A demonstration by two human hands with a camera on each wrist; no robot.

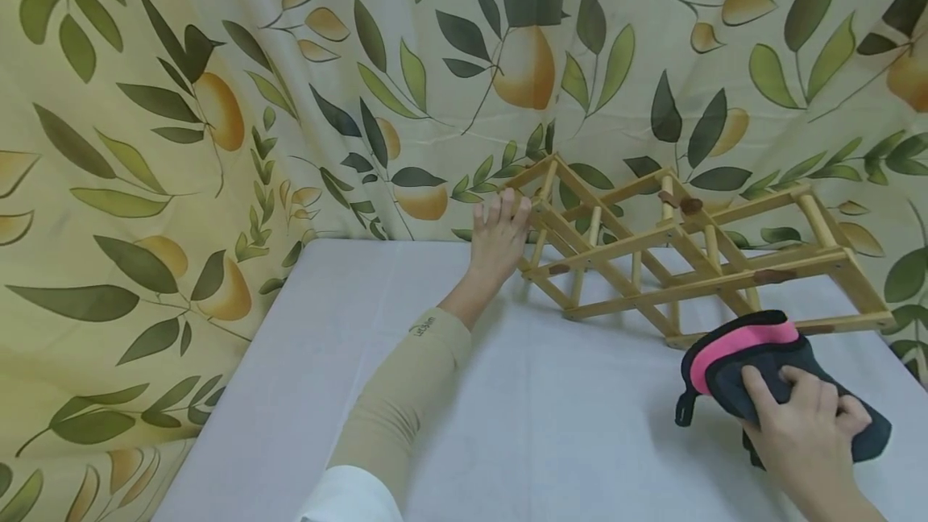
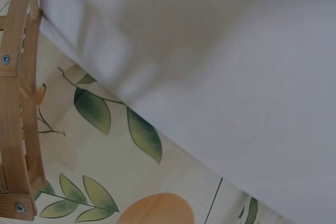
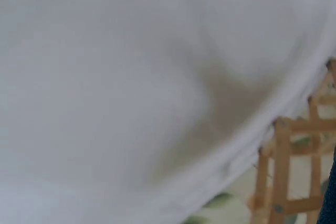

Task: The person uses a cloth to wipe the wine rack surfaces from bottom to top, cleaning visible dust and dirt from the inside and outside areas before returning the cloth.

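A slatted wooden rack [image 1: 623,252] with round dowels stands along the far edge of the table. At its left end is my left hand [image 1: 500,232], fingers spread and fairly straight beside the end slats; its thumb is hidden. My right hand [image 1: 812,425] grips a dark, soft pouch-like item with pink trim [image 1: 747,345] and a small loop, held in front of the rack's right end. In the left wrist view, part of the rack [image 2: 18,103] shows at the left edge. The right wrist view catches the rack [image 3: 283,171] blurred at lower right.
A white cloth covers the table [image 1: 536,425]. Behind and to the left hangs a curtain [image 1: 239,135] printed with leaves and orange fruit, close behind the rack.
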